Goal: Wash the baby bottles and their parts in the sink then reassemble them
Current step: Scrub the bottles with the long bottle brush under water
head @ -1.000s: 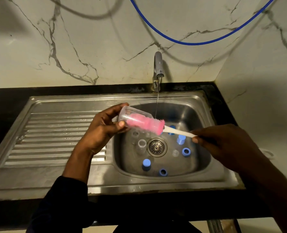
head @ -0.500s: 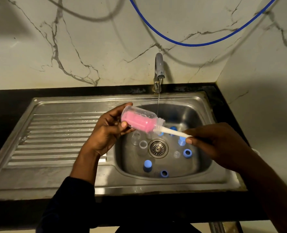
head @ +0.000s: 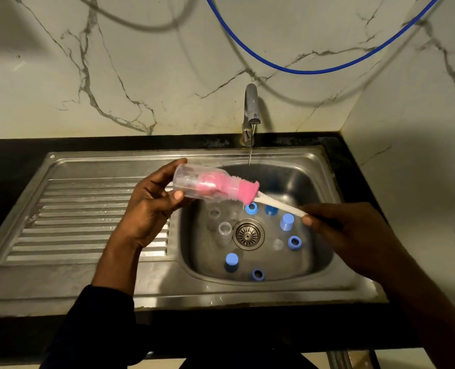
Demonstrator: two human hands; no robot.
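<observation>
Sideways, the clear bottle (head: 191, 186) sits gripped by left hand (head: 149, 209); right hand (head: 346, 233) pinches the pink-sponged brush (head: 247, 194).

Back wall (head: 114, 75): pale marble-look slabs with grey veins, filling the upper frame. Side wall (head: 420, 169): same stone, meets it at a corner right of centre. Black counter (head: 13, 155) runs below both walls across mid-frame. Blue hose (head: 301, 71) sags in an arc at upper right. Its soft grey shadow (head: 141, 26) curves over the wall, upper centre. Light dim, yellowish. Upper left corner in shade.
</observation>
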